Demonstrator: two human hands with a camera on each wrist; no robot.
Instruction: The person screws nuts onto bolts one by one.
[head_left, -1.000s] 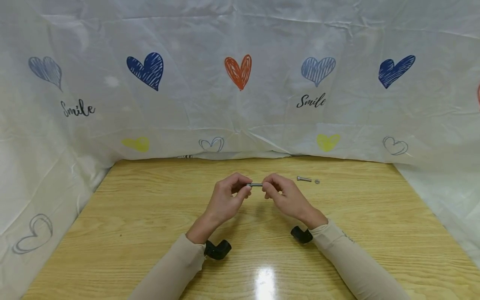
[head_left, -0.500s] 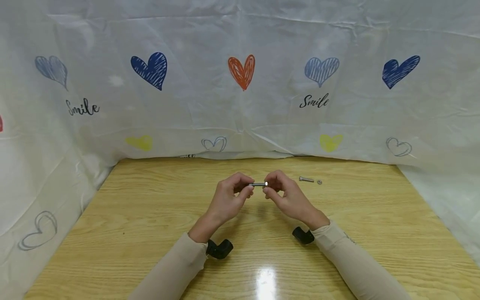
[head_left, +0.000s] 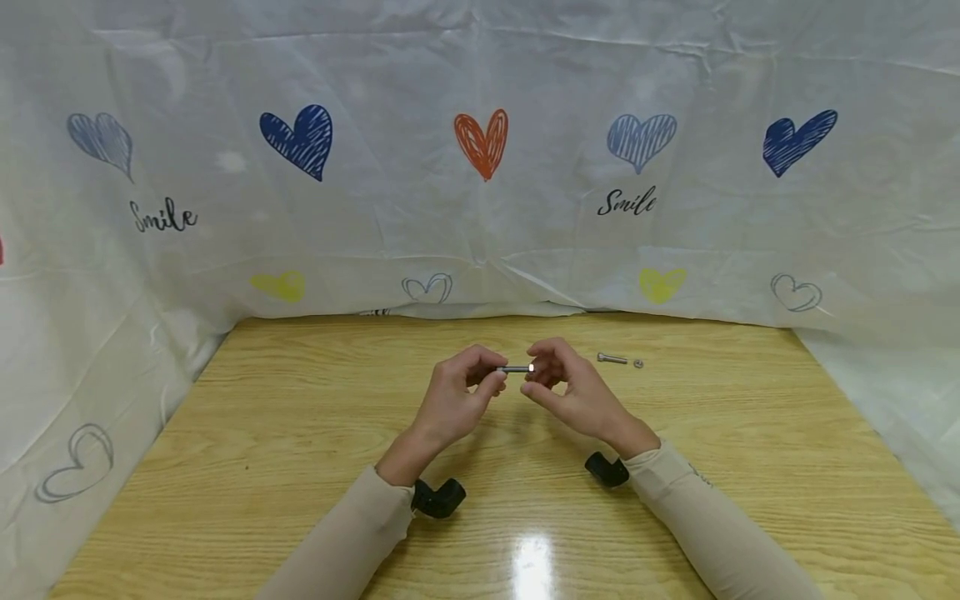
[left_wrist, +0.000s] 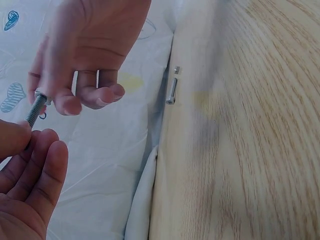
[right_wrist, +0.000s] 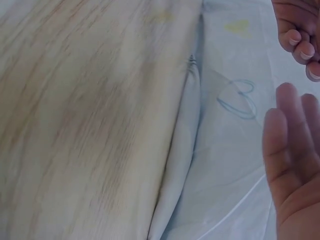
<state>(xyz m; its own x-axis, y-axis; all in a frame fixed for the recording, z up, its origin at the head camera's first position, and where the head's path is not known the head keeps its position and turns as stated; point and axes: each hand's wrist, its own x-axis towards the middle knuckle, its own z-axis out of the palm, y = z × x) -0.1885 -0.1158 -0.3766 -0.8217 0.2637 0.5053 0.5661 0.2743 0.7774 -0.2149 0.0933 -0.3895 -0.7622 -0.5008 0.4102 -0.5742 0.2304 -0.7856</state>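
Note:
My left hand (head_left: 452,395) pinches a threaded metal bolt (head_left: 516,369) between thumb and fingers, above the table. The bolt lies level and points right, with a nut (head_left: 531,367) at its right end. In the left wrist view, the bolt's thread (left_wrist: 35,112) shows between the left fingertips and the nut (left_wrist: 43,96). Around the nut, my right hand (head_left: 579,397) has its thumb and fingers spread apart. Whether a right finger touches the nut, I cannot tell. The right wrist view shows only parts of both hands, without the bolt.
A second bolt (head_left: 612,358) lies on the wooden table (head_left: 300,467), with a loose nut (head_left: 638,363) just right of it. Behind the table hangs a white cloth (head_left: 390,200) printed with hearts. Black wrist mounts (head_left: 439,498) sit under both sleeves.
The right thumb and fingers have parted from around the bolt's right end, so the nut there is now exposed. The left hand keeps its pinch; the whole view has shifted slightly.

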